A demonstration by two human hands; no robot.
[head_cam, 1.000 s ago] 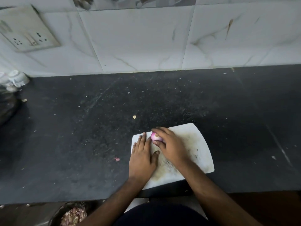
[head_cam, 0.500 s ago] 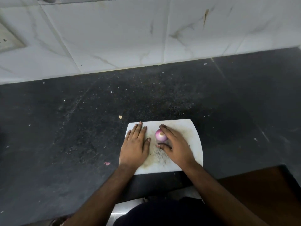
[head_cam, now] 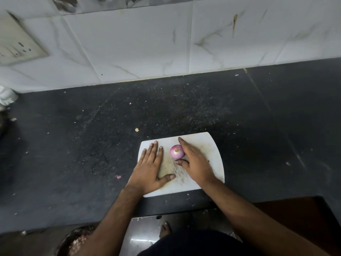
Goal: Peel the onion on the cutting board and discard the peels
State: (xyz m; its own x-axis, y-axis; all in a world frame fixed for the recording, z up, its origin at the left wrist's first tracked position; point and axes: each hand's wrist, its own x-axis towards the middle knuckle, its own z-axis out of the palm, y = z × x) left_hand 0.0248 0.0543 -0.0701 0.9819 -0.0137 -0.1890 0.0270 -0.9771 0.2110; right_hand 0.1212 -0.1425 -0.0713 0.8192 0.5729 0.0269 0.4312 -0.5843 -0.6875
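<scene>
We note the onion [head_cam: 177,151] sitting on the cutting board [head_cam: 212,145], purple and apparently peeled, our left hand [head_cam: 149,169] flat with straight fingers, right hand [head_cam: 195,163] loosely cupping it; discarding peels seemingly remains.

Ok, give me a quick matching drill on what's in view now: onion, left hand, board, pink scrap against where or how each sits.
Things:
1. onion
2. left hand
3. board
4. pink scrap

States:
A. white, lying on the dark counter
B. flat, fingers straight, on the board's left part
C. on the counter, left of the board
D. on the board, beside the right hand

Pairs: 1-D, 2-B, 3-A, 4-C
</scene>
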